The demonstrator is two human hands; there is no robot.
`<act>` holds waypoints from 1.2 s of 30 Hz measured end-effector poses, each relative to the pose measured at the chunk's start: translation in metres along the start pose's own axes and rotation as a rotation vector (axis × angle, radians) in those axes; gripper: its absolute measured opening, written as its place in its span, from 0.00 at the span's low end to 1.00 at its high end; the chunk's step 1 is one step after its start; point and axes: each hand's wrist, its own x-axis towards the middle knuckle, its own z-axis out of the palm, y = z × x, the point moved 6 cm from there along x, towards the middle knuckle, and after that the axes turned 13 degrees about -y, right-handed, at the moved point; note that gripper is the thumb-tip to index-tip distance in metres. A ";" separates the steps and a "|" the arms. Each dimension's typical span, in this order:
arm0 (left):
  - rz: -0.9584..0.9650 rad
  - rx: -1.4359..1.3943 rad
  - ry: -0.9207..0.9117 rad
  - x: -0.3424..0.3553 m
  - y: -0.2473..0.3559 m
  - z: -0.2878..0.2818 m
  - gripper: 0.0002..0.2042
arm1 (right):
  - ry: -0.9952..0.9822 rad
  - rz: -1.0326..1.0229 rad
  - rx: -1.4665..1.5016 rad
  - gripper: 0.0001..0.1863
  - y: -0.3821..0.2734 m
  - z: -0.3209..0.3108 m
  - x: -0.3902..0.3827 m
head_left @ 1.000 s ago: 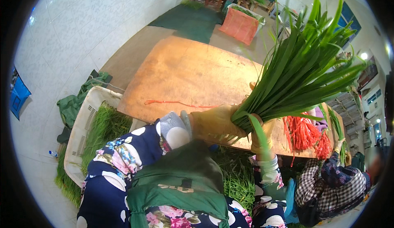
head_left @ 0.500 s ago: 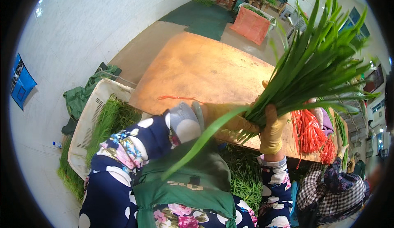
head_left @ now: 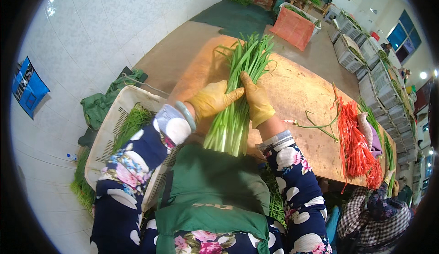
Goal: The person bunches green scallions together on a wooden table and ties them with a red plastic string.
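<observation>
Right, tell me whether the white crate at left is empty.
Not empty: the white crate has green stalks inside; how full, cannot tell.

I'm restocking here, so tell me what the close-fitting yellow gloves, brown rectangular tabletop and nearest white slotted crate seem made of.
Yellow gloves: probably rubber or latex, mostly matte; they wrinkle and cling. Brown tabletop: apparently wood or plywood, worn, faint sheen; blotchy staining. Nearest white crate: likely moulded plastic, smooth; regular slots, rounded rim.

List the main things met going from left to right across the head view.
Blue packet, white crate, left gloved hand, right gloved hand (both holding the green bundle), red strings.
</observation>
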 end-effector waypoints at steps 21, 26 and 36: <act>-0.037 0.153 0.198 -0.011 -0.025 -0.017 0.20 | 0.044 0.004 -0.702 0.29 -0.004 -0.065 -0.054; 0.156 0.341 0.196 -0.055 -0.027 -0.031 0.11 | -0.024 0.071 -0.852 0.31 -0.028 -0.058 -0.106; 0.234 0.574 0.134 -0.048 -0.046 0.001 0.15 | -0.028 -0.101 -1.272 0.42 -0.008 0.022 -0.108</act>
